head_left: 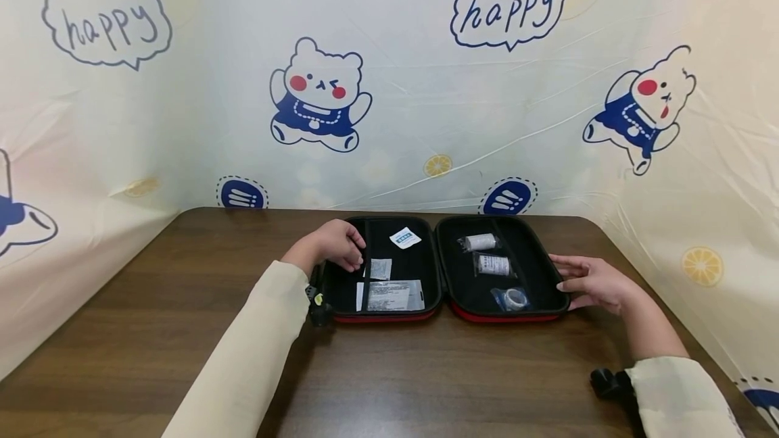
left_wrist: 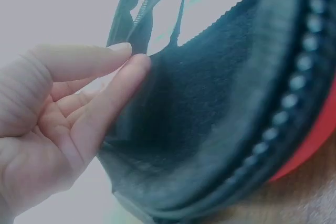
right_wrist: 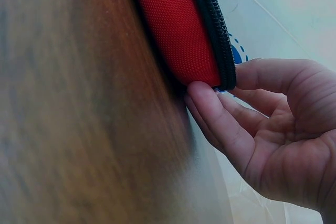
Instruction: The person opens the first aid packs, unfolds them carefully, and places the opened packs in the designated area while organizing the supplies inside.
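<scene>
A black-lined case with a red outside lies unfolded on the table. My left hand reaches over its left half and pinches the dark elastic strap between thumb and finger. Under and beside that strap lie a white-and-grey packet, a small packet and a white sachet. On the right, my right hand holds the outer edge of the case, thumb at the zipper rim and fingers against the red side. Two wrapped white rolls and a bagged tape roll lie in the right half.
The brown wooden table extends around the case. A printed cloth with bears hangs behind the table's back edge and along both sides. Black wrist devices are on both arms.
</scene>
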Action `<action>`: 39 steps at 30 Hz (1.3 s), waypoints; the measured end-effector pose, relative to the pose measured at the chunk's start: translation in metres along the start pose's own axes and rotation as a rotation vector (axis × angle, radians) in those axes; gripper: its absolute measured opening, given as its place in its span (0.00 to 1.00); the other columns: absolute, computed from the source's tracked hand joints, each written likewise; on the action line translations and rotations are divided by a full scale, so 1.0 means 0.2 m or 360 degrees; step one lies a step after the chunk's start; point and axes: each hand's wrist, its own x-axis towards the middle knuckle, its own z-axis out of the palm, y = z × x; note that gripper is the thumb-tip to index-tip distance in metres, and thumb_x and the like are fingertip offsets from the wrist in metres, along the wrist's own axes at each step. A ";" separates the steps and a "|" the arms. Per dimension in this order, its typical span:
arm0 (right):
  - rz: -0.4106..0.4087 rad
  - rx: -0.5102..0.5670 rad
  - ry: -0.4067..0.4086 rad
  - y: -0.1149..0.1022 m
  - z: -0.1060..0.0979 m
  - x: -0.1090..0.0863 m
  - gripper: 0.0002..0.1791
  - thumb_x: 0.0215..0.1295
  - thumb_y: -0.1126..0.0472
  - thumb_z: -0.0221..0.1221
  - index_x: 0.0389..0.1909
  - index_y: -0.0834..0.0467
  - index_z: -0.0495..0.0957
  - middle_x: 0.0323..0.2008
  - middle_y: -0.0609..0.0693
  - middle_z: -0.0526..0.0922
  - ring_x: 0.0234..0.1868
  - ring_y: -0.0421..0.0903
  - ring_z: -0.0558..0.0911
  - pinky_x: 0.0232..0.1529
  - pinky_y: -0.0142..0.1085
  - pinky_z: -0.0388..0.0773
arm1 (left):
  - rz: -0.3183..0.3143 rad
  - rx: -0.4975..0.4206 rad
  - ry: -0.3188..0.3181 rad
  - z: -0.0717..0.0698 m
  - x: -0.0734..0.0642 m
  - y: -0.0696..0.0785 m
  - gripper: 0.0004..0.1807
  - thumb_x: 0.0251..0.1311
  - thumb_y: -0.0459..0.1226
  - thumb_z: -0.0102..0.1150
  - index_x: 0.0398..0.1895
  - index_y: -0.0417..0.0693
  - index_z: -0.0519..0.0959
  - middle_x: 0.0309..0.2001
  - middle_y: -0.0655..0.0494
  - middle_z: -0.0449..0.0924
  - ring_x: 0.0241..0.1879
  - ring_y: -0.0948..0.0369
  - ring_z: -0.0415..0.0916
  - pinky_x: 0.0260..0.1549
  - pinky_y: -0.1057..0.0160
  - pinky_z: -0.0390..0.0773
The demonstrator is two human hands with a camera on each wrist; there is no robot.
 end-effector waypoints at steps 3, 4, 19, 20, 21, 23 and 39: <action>0.0008 0.0005 0.0007 0.00 0.00 0.00 0.41 0.63 0.70 0.60 0.73 0.69 0.50 0.60 0.70 0.72 0.43 0.50 0.83 0.39 0.50 0.84 | 0.0023 -0.0009 0.0011 -0.01 -0.01 0.02 0.16 0.56 0.22 0.62 0.48 0.30 0.74 0.35 0.41 0.80 0.32 0.53 0.82 0.33 0.56 0.85; 0.0006 0.0004 0.0009 0.00 0.00 0.00 0.41 0.63 0.70 0.60 0.73 0.69 0.50 0.60 0.70 0.72 0.43 0.51 0.83 0.39 0.50 0.83 | 0.0035 -0.0006 0.0009 -0.01 -0.02 0.02 0.16 0.56 0.23 0.62 0.48 0.30 0.74 0.36 0.41 0.80 0.32 0.53 0.82 0.33 0.56 0.85; -0.0004 0.0017 0.0010 0.01 -0.01 0.00 0.40 0.63 0.70 0.60 0.73 0.69 0.51 0.60 0.69 0.73 0.43 0.51 0.83 0.39 0.50 0.83 | 0.0193 0.0172 0.0092 0.01 0.09 0.16 0.17 0.56 0.28 0.67 0.49 0.33 0.78 0.42 0.44 0.80 0.39 0.55 0.80 0.37 0.59 0.84; -0.0005 0.0016 0.0008 0.01 -0.01 0.00 0.41 0.64 0.70 0.60 0.73 0.69 0.51 0.60 0.69 0.73 0.43 0.51 0.83 0.39 0.50 0.83 | 0.0197 0.0191 0.0104 0.01 0.10 0.16 0.16 0.56 0.28 0.67 0.49 0.34 0.78 0.43 0.44 0.80 0.39 0.55 0.80 0.37 0.59 0.84; -0.0005 0.0017 0.0005 0.01 -0.01 0.00 0.41 0.64 0.70 0.60 0.73 0.69 0.50 0.60 0.69 0.72 0.43 0.51 0.83 0.39 0.50 0.83 | 0.0203 0.0207 0.0116 0.02 0.12 0.17 0.16 0.56 0.28 0.67 0.49 0.34 0.79 0.44 0.43 0.80 0.39 0.55 0.80 0.38 0.60 0.84; -0.0005 0.0019 0.0001 0.01 -0.01 0.01 0.41 0.64 0.70 0.60 0.73 0.69 0.50 0.60 0.69 0.72 0.43 0.51 0.83 0.40 0.50 0.83 | 0.0213 0.0217 0.0141 0.03 0.14 0.18 0.17 0.56 0.28 0.67 0.49 0.35 0.79 0.47 0.42 0.80 0.39 0.55 0.79 0.39 0.59 0.83; -0.0002 0.0003 0.0014 0.01 -0.01 0.01 0.40 0.63 0.70 0.61 0.73 0.69 0.52 0.60 0.69 0.73 0.42 0.51 0.84 0.39 0.50 0.84 | 0.0303 0.0424 0.0229 0.18 0.31 0.17 0.26 0.55 0.33 0.70 0.59 0.44 0.79 0.60 0.43 0.74 0.59 0.50 0.71 0.57 0.54 0.74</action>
